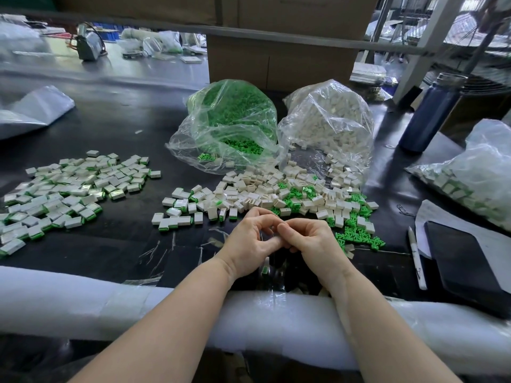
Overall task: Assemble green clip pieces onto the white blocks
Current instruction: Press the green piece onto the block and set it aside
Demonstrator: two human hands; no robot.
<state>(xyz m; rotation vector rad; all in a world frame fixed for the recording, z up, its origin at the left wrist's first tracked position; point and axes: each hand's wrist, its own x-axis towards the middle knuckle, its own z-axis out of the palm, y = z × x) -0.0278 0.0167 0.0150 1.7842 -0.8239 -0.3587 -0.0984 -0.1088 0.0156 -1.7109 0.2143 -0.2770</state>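
Note:
My left hand [249, 244] and my right hand [312, 241] meet fingertip to fingertip just above the table's near edge, all fingers curled inward. A white block with a green edge [265, 268] peeks out under the heel of my left hand. What my right fingers pinch is hidden. Just beyond the hands lies a mixed heap of loose white blocks [265, 189] and green clips [356, 236]. Finished blocks with green edges [69, 189] are spread out at the left. Behind stand an open bag of green clips [229, 120] and an open bag of white blocks [329, 120].
A dark blue bottle [428, 114] stands at the back right. A black tablet [467, 266], a white pen [416, 261] and paper lie at the right, with a bag of finished pieces [475, 175] behind them. White foam padding [83, 299] covers the near edge. Cardboard boxes [276, 59] stand behind.

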